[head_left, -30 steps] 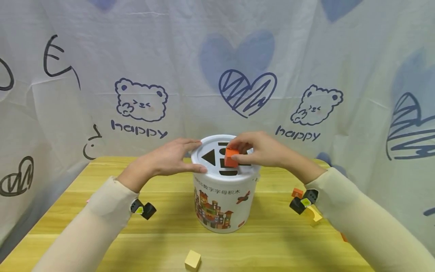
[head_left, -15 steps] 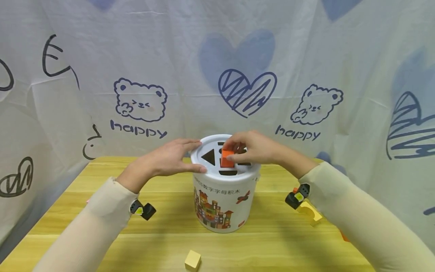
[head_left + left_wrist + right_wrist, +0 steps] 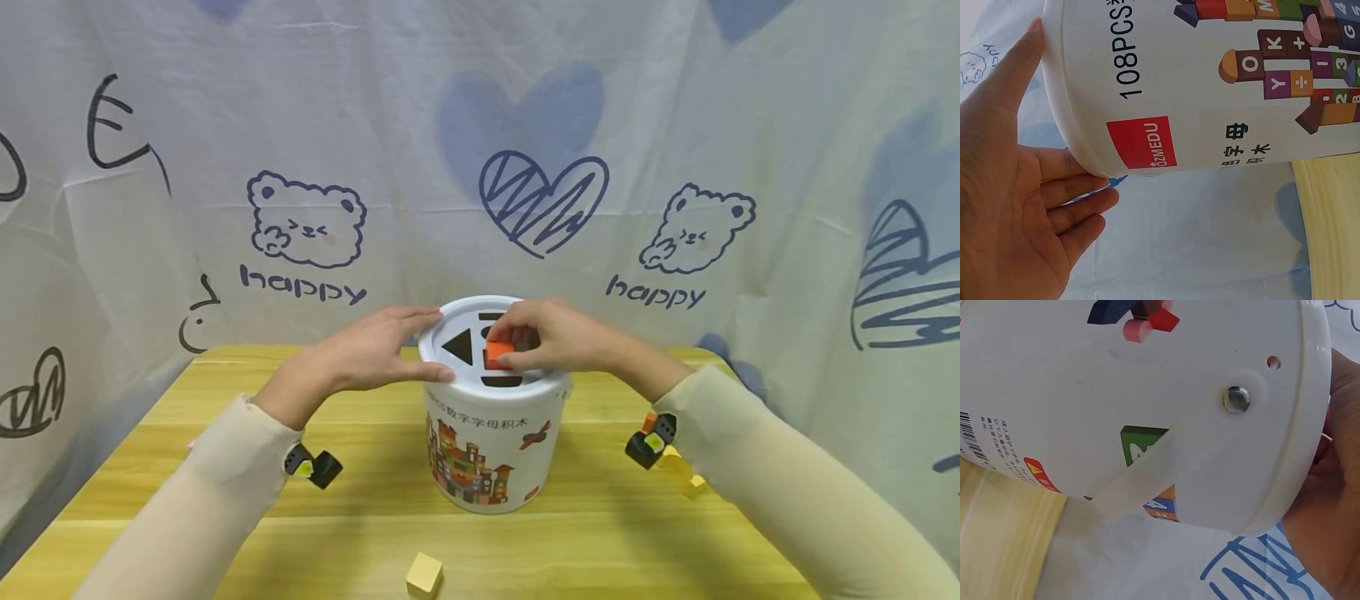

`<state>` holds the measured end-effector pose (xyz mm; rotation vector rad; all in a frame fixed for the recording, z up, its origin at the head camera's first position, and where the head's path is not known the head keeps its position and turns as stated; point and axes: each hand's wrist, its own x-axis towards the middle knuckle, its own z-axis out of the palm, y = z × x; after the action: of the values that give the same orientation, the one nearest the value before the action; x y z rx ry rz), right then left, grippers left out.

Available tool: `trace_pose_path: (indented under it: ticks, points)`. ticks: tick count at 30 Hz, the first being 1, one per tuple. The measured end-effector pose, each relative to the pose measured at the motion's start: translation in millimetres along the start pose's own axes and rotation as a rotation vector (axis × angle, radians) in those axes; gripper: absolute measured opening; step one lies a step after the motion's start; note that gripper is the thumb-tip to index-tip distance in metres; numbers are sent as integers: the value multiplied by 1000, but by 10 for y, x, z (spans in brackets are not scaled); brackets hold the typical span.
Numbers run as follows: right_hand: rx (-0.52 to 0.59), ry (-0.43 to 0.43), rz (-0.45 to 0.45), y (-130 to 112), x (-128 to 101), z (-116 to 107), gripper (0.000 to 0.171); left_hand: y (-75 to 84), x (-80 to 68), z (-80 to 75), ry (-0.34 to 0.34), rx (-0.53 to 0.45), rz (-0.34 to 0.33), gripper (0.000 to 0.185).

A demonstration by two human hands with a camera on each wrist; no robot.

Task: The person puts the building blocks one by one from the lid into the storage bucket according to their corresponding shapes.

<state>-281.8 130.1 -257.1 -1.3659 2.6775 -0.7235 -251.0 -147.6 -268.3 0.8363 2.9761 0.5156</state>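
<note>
the right hand [image 3: 558,337] pinches the orange block [image 3: 498,352] over the lid [image 3: 450,377], while the left hand [image 3: 375,350] with straight fingers touches the bucket [image 3: 487,450].

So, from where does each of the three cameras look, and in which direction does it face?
Head: looks forward and down at the white bucket on the yellow table; both sleeves show, left hand steadying the lid, right hand pinching an orange block.
Left wrist: beside the bucket, facing its printed wall; palm and fingers show.
Right wrist: faces the wall near the handle rivet; only the hand's edge shows.
All three share the bucket.
</note>
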Motion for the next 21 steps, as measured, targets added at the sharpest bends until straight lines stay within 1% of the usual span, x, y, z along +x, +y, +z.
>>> trace_pose_path:
  ticks: [3,11,17,21]
  points:
    - [-25,-3,-8,-15,-2,6,27,-3,-4,4,-1,-4,-4,105]
    - [-100,-32,25,-62,7,-1,28,8,-3,12,3,-16,-9,104]
    - [-101,-44,39,-92,-5,-9,28,3,-6,18,8,-17,-1,104]
    - [-95,-34,22,-98,-28,-19,30,1,-9,18,8,-20,2,105]
